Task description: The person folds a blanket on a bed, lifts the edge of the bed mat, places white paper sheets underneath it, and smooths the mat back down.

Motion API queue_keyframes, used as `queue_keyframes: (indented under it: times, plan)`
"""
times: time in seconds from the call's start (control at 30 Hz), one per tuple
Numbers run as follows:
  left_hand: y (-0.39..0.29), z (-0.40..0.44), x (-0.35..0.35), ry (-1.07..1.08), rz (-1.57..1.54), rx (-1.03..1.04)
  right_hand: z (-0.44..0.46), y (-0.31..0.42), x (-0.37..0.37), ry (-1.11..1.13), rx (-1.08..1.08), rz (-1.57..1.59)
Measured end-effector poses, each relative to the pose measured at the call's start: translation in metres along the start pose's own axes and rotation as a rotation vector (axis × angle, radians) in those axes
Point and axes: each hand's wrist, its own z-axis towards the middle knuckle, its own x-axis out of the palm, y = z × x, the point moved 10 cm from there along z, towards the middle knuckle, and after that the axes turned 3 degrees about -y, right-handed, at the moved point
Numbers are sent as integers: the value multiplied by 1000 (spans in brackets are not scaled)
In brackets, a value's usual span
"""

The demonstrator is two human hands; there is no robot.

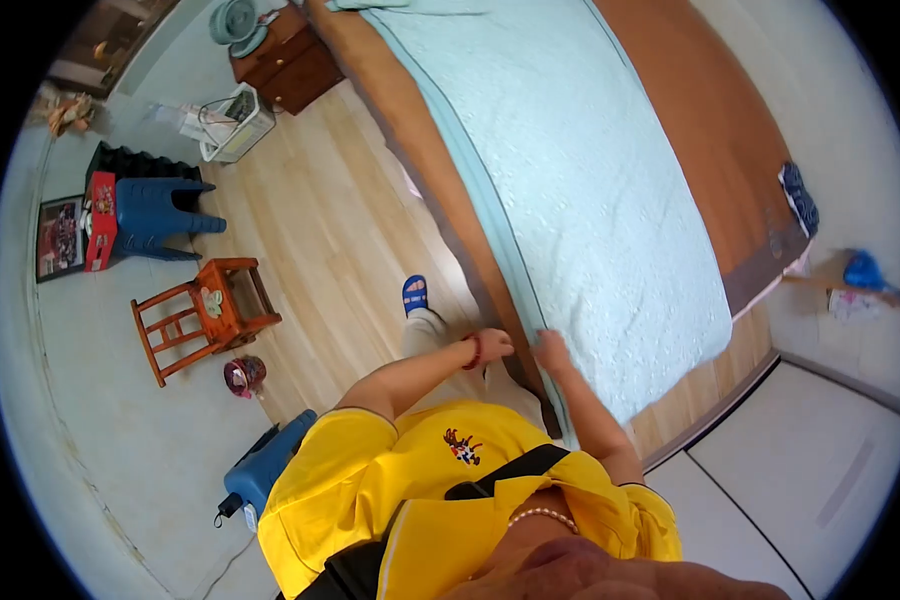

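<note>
A light blue quilt (590, 200) with a darker edge lies over the brown sheet (690, 90) on the bed. My right hand (551, 352) is closed on the quilt's near side edge, its fingers pinching the border. Just left of it, my left hand (492, 346), with a red bracelet at the wrist, hangs by the side of the bed with its fingers curled. Whatever those fingers may hold is hidden. A gap separates the two hands.
Along the left wall stand a wooden chair (222, 318), blue plastic stools (155, 210), a small bin (243, 375) and a white basket (242, 130). A brown nightstand (290, 70) is beside the bed. White panels (800, 450) are at lower right.
</note>
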Motion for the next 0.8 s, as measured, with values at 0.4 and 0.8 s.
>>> queue_keyframes:
  times: [0.4, 0.8]
  plan:
    - [255, -260, -241, -490, -958, -736, 169, 215, 45, 172, -80, -572]
    - [241, -181, -440, -533, -1060, -568, 388, 401, -35, -139, -62, -267]
